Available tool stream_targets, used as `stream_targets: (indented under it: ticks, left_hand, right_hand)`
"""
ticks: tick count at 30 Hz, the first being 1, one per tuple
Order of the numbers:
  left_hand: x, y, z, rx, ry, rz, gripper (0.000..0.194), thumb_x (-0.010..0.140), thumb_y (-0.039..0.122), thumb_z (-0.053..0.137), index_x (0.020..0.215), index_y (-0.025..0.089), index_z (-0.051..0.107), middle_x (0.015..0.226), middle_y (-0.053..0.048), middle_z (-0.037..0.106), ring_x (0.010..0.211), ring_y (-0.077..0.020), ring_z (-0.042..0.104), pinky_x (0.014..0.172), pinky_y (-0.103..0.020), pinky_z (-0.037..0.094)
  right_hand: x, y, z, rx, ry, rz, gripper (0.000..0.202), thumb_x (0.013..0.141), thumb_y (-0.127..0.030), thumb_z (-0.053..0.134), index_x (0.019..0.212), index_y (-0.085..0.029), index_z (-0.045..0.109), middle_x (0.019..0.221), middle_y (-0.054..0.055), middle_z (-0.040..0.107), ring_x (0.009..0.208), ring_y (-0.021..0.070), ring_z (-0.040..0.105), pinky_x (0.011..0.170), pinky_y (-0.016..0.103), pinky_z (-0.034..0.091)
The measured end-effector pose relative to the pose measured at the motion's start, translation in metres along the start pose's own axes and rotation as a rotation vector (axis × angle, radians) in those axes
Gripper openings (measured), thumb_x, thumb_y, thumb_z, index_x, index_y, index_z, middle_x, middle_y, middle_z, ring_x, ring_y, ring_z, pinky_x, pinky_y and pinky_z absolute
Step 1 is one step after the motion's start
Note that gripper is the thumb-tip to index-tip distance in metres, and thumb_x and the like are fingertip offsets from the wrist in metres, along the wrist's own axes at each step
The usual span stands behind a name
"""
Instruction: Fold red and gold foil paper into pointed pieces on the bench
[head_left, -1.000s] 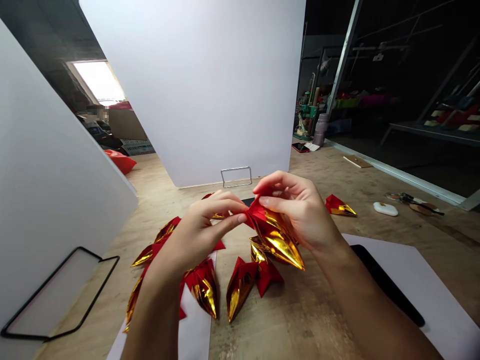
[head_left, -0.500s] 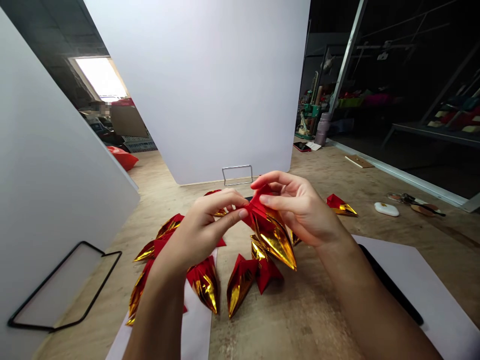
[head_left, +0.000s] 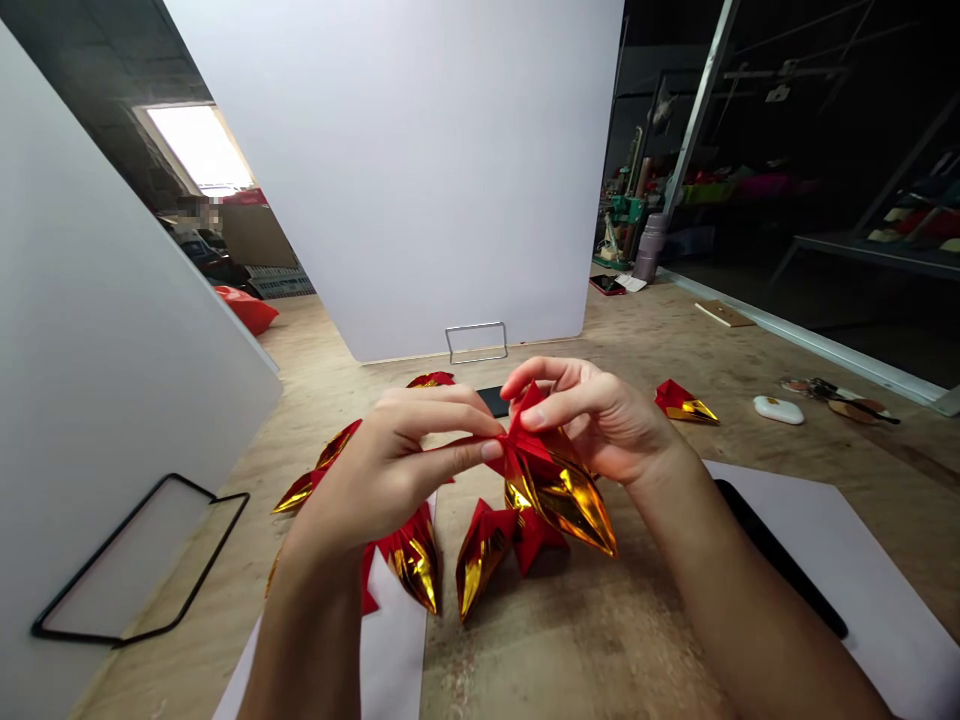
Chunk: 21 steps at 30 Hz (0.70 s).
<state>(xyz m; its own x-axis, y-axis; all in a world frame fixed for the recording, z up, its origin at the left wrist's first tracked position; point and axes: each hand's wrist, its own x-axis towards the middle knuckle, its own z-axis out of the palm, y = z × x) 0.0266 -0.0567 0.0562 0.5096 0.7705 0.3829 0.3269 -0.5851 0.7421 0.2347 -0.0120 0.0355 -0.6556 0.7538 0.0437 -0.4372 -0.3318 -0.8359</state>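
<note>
Both hands hold one folded red-and-gold foil paper piece above the table, its gold pointed end slanting down to the right. My left hand pinches the red end between thumb and fingertips. On the other side, my right hand grips the red upper flap, thumb in front and fingers behind. Below lie similar folded pieces: one red-and-gold piece beneath the hands, another beside my left wrist, and several more partly hidden behind my left forearm.
White boards stand at the back and left, with a black wire stand at left. White sheets lie on the wooden table, one under a long black object. A lone folded piece, a white case and keys sit right.
The held piece has turned slightly, its gold tip shifting right and down. My left fingertips have closed in nearer the right thumb, and the red flap now stands up to a point.
</note>
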Motion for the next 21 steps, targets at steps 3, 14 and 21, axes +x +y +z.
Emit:
stream_targets:
  ticks: [3, 14, 21]
  left_hand:
    - [0.000, 0.001, 0.001, -0.012, 0.035, -0.040, 0.014, 0.094, 0.028, 0.070, 0.086, 0.022, 0.080, 0.083, -0.002, 0.075, 0.078, -0.0162, 0.068, 0.071, -0.027, 0.051]
    - [0.007, -0.010, 0.016, -0.324, 0.159, -0.238, 0.018, 0.094, 0.037, 0.071, 0.094, 0.019, 0.071, 0.088, -0.003, 0.070, 0.082, -0.0143, 0.064, 0.072, -0.023, 0.053]
    - [0.007, -0.006, 0.022, -0.529, 0.150, -0.194, 0.017, 0.092, 0.031, 0.073, 0.082, 0.018, 0.068, 0.081, -0.001, 0.063, 0.076, -0.0120, 0.060, 0.068, -0.022, 0.049]
  right_hand:
    - [0.001, 0.001, 0.000, -0.016, 0.015, -0.017, 0.030, 0.060, -0.012, 0.088, 0.086, -0.017, 0.074, 0.074, -0.001, 0.074, 0.062, 0.0124, 0.069, 0.062, 0.025, 0.059]
    - [0.006, 0.009, 0.002, -0.052, 0.147, -0.291, 0.034, 0.068, -0.021, 0.092, 0.088, -0.018, 0.065, 0.079, -0.002, 0.070, 0.065, 0.0105, 0.066, 0.061, 0.022, 0.055]
    - [0.003, 0.011, 0.009, -0.050, 0.050, -0.346, 0.035, 0.071, -0.024, 0.092, 0.087, -0.021, 0.061, 0.079, -0.004, 0.065, 0.066, 0.0093, 0.061, 0.062, 0.022, 0.053]
